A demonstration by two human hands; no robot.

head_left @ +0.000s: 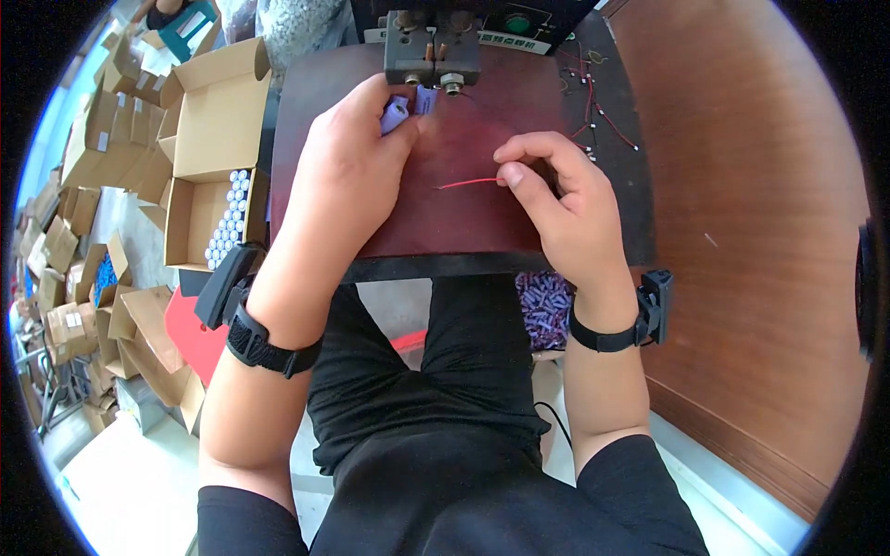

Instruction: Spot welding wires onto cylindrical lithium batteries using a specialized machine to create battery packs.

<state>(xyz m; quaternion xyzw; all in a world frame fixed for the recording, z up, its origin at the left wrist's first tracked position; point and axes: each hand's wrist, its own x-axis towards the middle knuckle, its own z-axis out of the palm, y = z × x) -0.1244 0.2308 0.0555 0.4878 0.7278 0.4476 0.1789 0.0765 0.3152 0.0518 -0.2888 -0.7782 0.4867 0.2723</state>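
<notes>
Holding a purple cell (pixel 395 116) and a red wire (pixel 468 183) at a black bench machine (pixel 556 18)

The left hand (pixel 348 153) reaches up to the front of the machine, thumb and fingers clamped on the cell, one round end of which shows. A second purple piece (pixel 425 100) is just beside it, under the metal machine head (pixel 432 67); whether the two are joined cannot be told. The right hand (pixel 573 199) sits lower and to the right, thumb and forefinger pinched together on the wire. The wire's free end points left over the dark red tabletop (pixel 454 227), apart from the cell. Loose red and black wires (pixel 590 102) lie to the right of the tabletop. On the left, an opened cardboard box (pixel 183 218) holds rows of pale purple cells (pixel 225 222). More purple cells (pixel 544 310) lie heaped below the tabletop's right side. Black straps (pixel 603 341) circle both wrists.
</notes>
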